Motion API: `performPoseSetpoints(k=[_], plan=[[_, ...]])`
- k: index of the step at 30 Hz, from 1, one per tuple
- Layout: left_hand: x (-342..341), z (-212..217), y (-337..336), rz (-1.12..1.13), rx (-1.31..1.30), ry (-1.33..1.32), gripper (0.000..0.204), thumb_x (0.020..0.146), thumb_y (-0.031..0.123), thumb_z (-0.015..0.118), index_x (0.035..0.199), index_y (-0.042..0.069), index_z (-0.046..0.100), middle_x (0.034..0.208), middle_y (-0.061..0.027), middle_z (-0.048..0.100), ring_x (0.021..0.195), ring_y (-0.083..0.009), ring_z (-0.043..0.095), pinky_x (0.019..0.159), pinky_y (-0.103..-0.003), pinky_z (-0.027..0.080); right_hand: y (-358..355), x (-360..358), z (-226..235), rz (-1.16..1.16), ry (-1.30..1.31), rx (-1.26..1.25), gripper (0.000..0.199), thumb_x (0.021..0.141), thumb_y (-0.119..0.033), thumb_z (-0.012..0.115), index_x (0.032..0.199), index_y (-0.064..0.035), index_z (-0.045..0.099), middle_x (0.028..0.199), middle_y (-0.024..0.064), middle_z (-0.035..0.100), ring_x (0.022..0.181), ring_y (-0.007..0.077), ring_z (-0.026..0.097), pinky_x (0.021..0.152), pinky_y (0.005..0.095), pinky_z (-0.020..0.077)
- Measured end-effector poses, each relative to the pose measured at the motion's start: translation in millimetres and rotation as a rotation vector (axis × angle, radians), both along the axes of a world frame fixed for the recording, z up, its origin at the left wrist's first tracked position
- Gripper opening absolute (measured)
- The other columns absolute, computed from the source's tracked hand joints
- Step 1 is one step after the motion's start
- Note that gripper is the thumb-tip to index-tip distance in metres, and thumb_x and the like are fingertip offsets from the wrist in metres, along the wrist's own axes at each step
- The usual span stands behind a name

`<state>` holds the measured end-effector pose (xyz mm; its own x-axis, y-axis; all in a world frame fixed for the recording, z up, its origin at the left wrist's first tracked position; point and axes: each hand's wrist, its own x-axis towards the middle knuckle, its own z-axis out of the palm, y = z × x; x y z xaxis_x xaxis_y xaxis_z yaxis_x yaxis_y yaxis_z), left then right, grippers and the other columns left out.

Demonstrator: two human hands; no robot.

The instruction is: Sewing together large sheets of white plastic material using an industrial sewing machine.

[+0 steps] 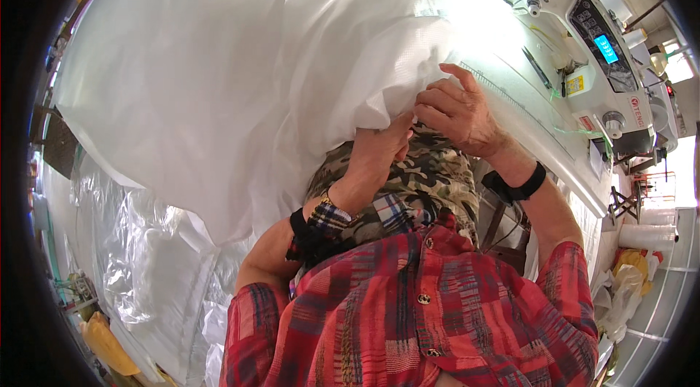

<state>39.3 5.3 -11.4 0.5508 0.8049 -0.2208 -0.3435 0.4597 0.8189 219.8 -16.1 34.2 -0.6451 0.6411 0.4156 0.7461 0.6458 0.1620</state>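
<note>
A large sheet of thin white fabric (219, 88) spreads over the left and middle of the view and drapes down toward my lap. My left hand (383, 143) is closed on its lower edge, partly under a fold. Close beside it, my right hand (459, 110) pinches the same edge with thumb and fingers, while its index finger stretches out. The fingertips of both hands nearly meet above my camouflage-trousered lap. To the right stands a white sewing machine (594, 44) with a lit blue display; its lamp glares on the fabric and hides the needle area.
Along the sewing table (525, 106) runs a ruler strip near its front edge. Dark tweezers or a thin tool (537, 68) lie by the machine, with green thread nearby. Clear plastic sheeting (146, 263) lies at the lower left. Plastic rolls (649, 235) and bags (623, 299) are at the right.
</note>
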Motion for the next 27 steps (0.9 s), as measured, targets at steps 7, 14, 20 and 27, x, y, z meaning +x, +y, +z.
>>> performPoseSetpoints(k=[7,14,20,27], plan=[[-2.0,-2.8,0.2,-0.069,-0.175,-0.093,0.011,0.094,0.013,0.057,0.083,0.010,0.054,0.056,0.0059,0.033,0.048,-0.0075,0.033,0.081,-0.035,0.050,-4.8,-4.5,-9.8,-0.053,0.078,0.040,0.023,0.072,-0.015,0.062,0.095,-0.0111,0.063,0.092,0.0036,0.055,0.092,0.0207,0.058,0.094,0.0417,0.0444],[-7.5,8.7,-5.5,-0.304,-0.380,-0.231,0.022,0.098,0.018,0.049,0.082,0.005,0.056,0.051,0.0041,0.039,0.046,-0.0110,0.038,0.078,-0.037,0.050,-8.2,-5.3,-13.5,-0.046,0.122,0.091,0.025,0.070,-0.017,0.063,0.094,-0.0090,0.062,0.095,0.0037,0.054,0.094,0.0205,0.057,0.095,0.0412,0.0443],[-19.2,46.1,-11.0,-0.394,1.034,0.069,0.038,0.078,0.010,0.069,0.111,-0.004,0.057,0.089,-0.0119,0.062,0.086,-0.0258,0.062,0.084,-0.042,0.047,-6.7,1.9,-13.3,0.020,0.152,0.115,0.028,0.066,-0.016,0.061,0.091,-0.0037,0.057,0.092,0.0067,0.054,0.087,0.0226,0.056,0.087,0.0402,0.0463],[-4.3,25.3,24.0,0.163,1.740,0.733,0.014,0.078,0.004,0.064,0.091,0.001,0.060,0.089,-0.0102,0.053,0.087,-0.0290,0.052,0.076,-0.041,0.041,-5.5,0.7,-10.7,0.076,0.260,0.089,0.020,0.069,-0.014,0.061,0.084,-0.0029,0.052,0.090,0.0096,0.055,0.084,0.0253,0.057,0.080,0.0380,0.0483]])
